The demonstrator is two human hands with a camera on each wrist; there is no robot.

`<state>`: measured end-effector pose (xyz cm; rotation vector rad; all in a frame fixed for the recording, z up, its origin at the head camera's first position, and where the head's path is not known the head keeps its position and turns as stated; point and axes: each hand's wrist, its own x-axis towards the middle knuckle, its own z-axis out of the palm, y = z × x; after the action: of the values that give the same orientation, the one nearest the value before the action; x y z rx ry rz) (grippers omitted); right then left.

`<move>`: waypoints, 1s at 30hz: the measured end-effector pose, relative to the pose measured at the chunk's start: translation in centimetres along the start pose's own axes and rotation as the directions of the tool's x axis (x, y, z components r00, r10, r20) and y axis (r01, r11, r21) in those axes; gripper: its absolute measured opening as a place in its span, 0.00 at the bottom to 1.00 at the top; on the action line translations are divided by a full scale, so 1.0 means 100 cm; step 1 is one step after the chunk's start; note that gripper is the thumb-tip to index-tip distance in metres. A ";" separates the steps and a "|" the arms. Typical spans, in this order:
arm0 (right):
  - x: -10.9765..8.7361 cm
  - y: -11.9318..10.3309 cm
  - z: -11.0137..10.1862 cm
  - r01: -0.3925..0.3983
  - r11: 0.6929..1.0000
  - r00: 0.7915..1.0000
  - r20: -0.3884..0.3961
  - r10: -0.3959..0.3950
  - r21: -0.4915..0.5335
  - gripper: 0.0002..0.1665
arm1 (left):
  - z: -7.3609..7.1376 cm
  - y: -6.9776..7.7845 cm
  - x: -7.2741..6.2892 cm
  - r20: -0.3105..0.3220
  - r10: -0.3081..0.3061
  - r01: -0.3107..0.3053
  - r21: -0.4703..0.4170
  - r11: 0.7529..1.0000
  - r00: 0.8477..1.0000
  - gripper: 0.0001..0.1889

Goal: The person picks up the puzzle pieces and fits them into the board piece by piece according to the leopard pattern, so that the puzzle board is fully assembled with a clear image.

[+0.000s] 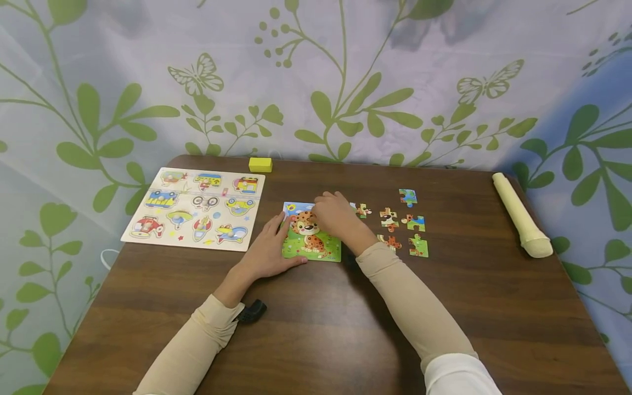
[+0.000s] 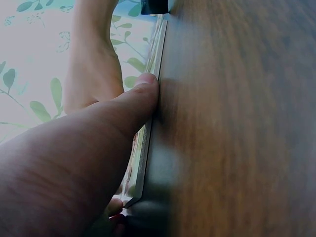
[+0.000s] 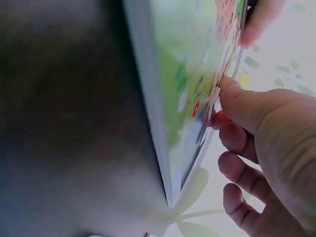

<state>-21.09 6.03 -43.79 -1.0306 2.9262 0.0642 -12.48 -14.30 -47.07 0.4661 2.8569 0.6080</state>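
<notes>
A jigsaw board (image 1: 300,249) with a spotted cub on green grass lies mid-table. My left hand (image 1: 269,249) rests along its left side, fingers stretched out and the thumb (image 2: 145,86) against the near edge. Over the upper right of the board is my right hand (image 1: 338,216). Its thumb and forefinger pinch a puzzle piece (image 3: 213,101) at the board's surface, while the other fingers stay loosely bent. Several loose jigsaw pieces (image 1: 418,246) lie to the right of the board, one partly behind the right forearm.
At the left lies a white peg puzzle board (image 1: 185,236) with vehicle shapes. A yellow block (image 1: 260,164) stands at the back edge. Far right is a cream, microphone-shaped object (image 1: 520,214). A patterned cloth (image 1: 345,71) hangs behind the brown table (image 1: 316,340).
</notes>
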 end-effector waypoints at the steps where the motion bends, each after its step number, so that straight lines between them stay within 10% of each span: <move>1: 0.000 0.001 -0.001 -0.002 1.000 1.000 0.007 0.002 0.016 0.14 | 0.000 0.000 0.000 -0.005 0.004 -0.004 0.003 1.000 1.000 0.60; 7: -0.008 0.019 0.002 -0.008 0.978 1.000 0.028 0.002 0.206 0.19 | 0.001 -0.001 -0.001 -0.007 0.012 -0.012 0.006 1.000 1.000 0.59; 13: -0.037 0.076 -0.001 -0.120 0.878 0.992 0.022 0.124 0.463 0.27 | 0.004 -0.002 0.000 -0.007 0.018 -0.018 0.014 1.000 1.000 0.59; 23: -0.102 0.207 0.004 -0.368 0.821 0.929 0.130 0.347 0.437 0.32 | 0.002 -0.003 0.000 -0.014 0.011 -0.011 0.021 1.000 1.000 0.59; 30: -0.118 0.233 0.011 -0.402 0.783 0.916 0.195 0.352 0.475 0.37 | 0.002 0.000 0.000 -0.015 0.012 -0.012 0.015 1.000 1.000 0.59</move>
<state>-26.52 31.58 -43.67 -0.3415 2.7636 -0.5988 -12.46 -14.28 -47.23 0.4837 2.8767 0.5958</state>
